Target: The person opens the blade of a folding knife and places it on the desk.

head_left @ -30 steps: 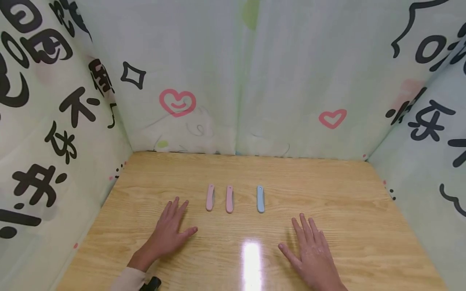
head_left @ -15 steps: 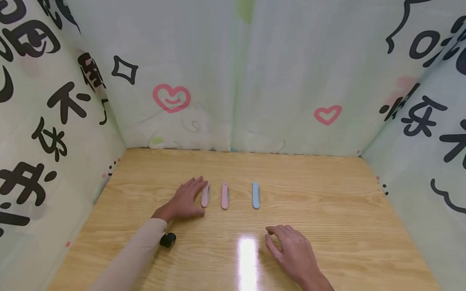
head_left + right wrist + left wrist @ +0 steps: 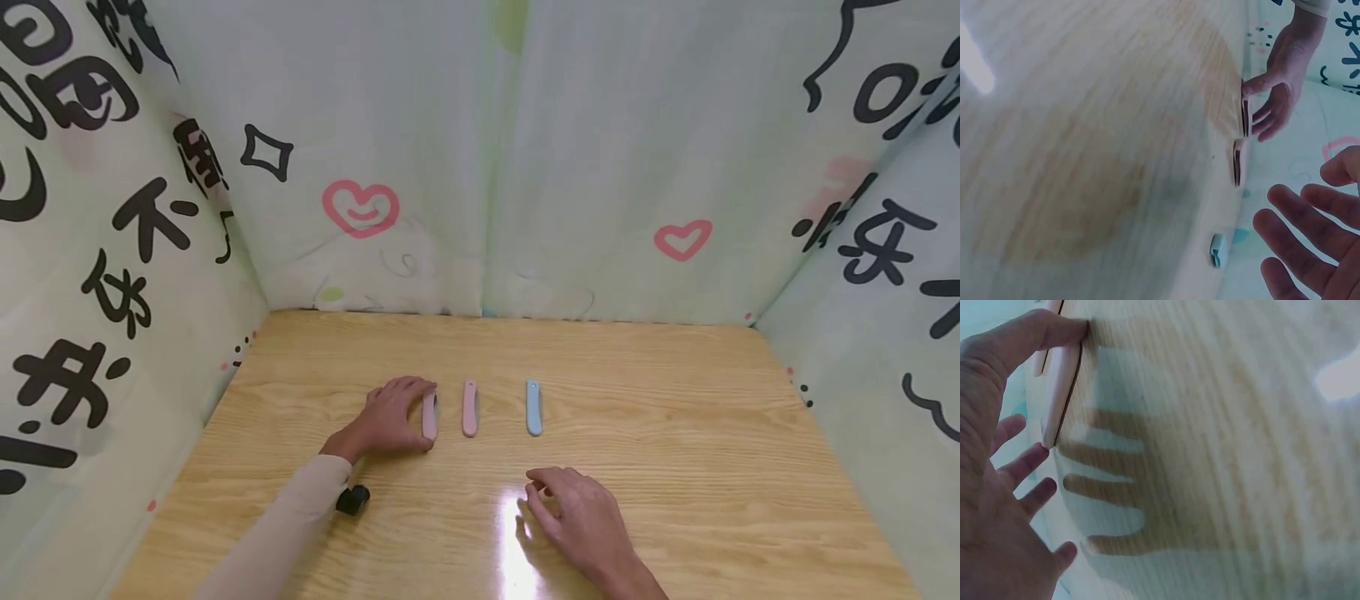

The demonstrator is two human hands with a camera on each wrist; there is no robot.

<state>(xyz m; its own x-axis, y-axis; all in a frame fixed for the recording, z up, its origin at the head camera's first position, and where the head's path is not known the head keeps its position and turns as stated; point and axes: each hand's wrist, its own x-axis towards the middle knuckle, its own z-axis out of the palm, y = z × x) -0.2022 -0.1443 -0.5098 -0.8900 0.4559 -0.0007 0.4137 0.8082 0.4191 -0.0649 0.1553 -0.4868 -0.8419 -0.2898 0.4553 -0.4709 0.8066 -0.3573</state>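
Observation:
In the head view, my left hand point(image 3: 386, 418) is at the leftmost slim pink handle-shaped piece point(image 3: 430, 417). Its thumb meets the near end and its fingertips the far end, pinching the piece lengthwise on the table. The left wrist view shows the thumb across this pink piece point(image 3: 1061, 394) and a fingertip at its tip. A second pink piece point(image 3: 470, 408) lies just to the right, and a light blue one point(image 3: 534, 407) farther right. My right hand point(image 3: 583, 521) hovers nearer the front with loosely bent fingers, holding nothing. Whether the pieces fold is unclear.
A wooden table point(image 3: 660, 383) carries the three pieces in a row. White printed curtains point(image 3: 585, 167) with hearts and black writing enclose the back and both sides. A bright light reflection point(image 3: 517, 550) lies near the table's front.
My left hand has moved forward and right to the leftmost pink piece, its thumb and fingers closing on the ends. My right hand has moved left, its spread fingers now bent.

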